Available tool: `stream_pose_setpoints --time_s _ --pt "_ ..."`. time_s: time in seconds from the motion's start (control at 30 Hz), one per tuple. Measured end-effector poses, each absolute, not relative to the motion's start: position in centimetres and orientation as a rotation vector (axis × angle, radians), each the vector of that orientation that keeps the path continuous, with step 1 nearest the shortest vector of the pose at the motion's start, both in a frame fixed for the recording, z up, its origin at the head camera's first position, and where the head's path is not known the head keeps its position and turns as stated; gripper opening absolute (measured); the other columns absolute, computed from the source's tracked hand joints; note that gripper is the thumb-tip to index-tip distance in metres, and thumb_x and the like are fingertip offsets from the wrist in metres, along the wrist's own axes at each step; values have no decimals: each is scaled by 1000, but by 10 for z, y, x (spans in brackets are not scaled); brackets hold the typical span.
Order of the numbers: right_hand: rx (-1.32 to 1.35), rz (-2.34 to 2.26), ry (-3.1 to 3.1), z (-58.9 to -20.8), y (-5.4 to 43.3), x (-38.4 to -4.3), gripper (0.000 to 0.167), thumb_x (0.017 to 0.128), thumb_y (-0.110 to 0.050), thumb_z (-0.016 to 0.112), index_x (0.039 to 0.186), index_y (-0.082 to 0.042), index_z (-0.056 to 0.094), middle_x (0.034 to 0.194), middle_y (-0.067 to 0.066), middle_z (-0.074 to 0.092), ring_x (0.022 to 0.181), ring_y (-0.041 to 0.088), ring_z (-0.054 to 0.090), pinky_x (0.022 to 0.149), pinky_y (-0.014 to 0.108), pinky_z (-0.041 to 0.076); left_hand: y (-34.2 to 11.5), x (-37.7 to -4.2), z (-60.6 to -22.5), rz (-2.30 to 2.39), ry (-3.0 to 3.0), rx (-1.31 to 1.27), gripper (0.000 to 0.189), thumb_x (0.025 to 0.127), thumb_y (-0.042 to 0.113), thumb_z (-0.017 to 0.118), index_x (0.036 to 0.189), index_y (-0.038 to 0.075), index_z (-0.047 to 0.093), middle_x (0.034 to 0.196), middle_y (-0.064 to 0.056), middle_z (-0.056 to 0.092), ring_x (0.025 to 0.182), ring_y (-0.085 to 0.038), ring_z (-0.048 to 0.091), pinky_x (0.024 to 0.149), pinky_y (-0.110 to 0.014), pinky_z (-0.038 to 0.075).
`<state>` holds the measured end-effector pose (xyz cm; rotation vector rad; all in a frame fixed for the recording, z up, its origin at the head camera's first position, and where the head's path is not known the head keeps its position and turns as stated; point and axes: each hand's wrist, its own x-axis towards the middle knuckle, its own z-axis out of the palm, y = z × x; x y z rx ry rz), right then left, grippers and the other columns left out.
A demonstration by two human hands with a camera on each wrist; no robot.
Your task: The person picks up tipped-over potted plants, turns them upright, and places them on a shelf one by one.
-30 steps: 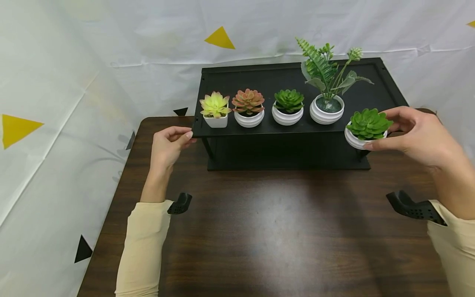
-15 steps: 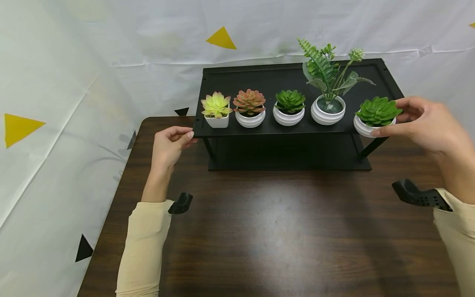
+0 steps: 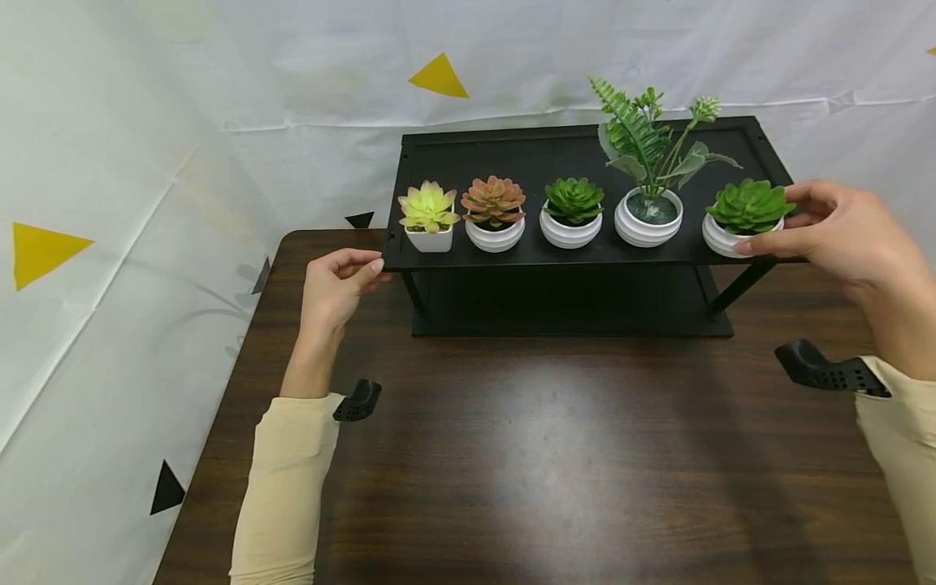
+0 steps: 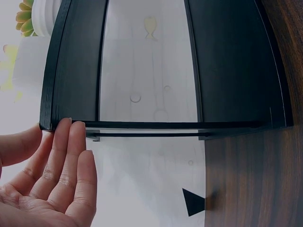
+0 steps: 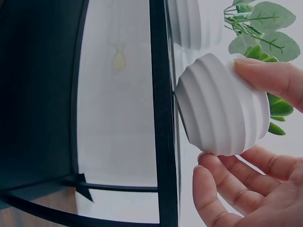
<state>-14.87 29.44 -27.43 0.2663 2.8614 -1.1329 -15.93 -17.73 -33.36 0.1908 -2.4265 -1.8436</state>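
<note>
A two-tier black shelf [image 3: 504, 153] stands at the back of the table. My left hand [image 3: 332, 291] pinches its front left corner, thumb at the top edge and fingers below, as the left wrist view shows. At the right end of the upper tier, my right hand [image 3: 848, 240] grips a green succulent [image 3: 749, 208] by its white ribbed pot [image 5: 218, 106]. The pot's base is at the tier's surface, slightly tilted in the right wrist view; full contact is hard to tell. Left of it stands a taller leafy plant [image 3: 645, 213] in a white pot.
Along the tier's front also stand a yellow succulent [image 3: 427, 208], a reddish one [image 3: 493, 203] and a dark green one [image 3: 574, 201], in white pots. The lower tier [image 3: 570, 305] sits on the brown wooden table [image 3: 541, 455]. White sheeting [image 3: 307, 65] hangs behind and left.
My right hand has moved the green succulent up and back, from in front of the shelf's right end onto or just over the upper tier. My left hand stays at the corner.
</note>
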Motion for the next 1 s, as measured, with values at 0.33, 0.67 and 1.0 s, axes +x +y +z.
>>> stream_pose_setpoints --time_s 0.33,0.67,1.0 --pt "246 -1097 2862 -269 293 -156 82 76 -34 75 134 2 30 71 -13 51 60 4 49 52 22 39 -177 -160 -334 -1858 -2423 203 22 86 7 63 105 -6 64 92 -13 65 75 -15 67 79 -32 53" --pt "244 -1095 2850 -267 291 -161 82 75 -33 76 134 2 31 67 -16 51 58 4 51 53 21 39 -178 -159 -333 -1858 -2424 190 22 86 6 62 105 -7 64 95 -16 64 76 -15 66 74 -24 53" --pt "270 -1042 2861 -270 293 -168 95 74 -39 75 141 2 23 73 -13 49 58 3 50 54 22 39 -177 -159 -333 -1853 -2430 201 22 87 6 62 104 -7 64 97 -18 64 78 -19 67 75 -26 53"
